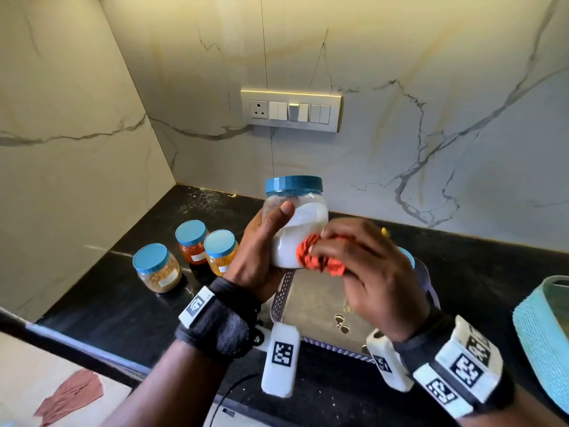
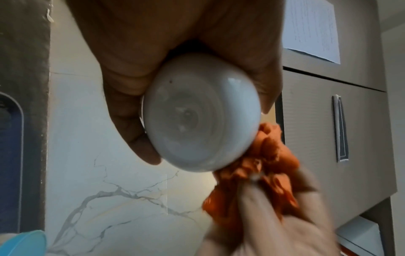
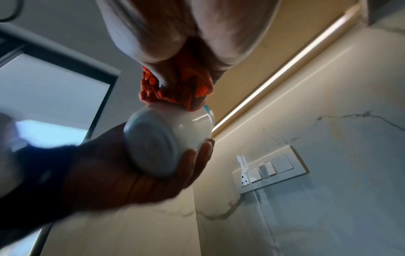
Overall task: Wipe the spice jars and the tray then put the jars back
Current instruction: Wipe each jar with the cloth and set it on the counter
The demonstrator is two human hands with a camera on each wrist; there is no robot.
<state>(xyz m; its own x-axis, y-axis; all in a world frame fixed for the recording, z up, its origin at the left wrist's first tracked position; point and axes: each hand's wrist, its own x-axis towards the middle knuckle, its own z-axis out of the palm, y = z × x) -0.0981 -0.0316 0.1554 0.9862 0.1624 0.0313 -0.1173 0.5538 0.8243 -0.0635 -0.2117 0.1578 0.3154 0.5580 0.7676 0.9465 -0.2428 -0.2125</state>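
The left hand gripped a blue-lidded jar of white powder, thumb up its near side, holding it in the air above the tray. The right hand was bunched around an orange cloth and pressed it to the jar's lower right side. Three other spice jars stood together on the black desk, left of the tray. A teal basket sat at the right edge.
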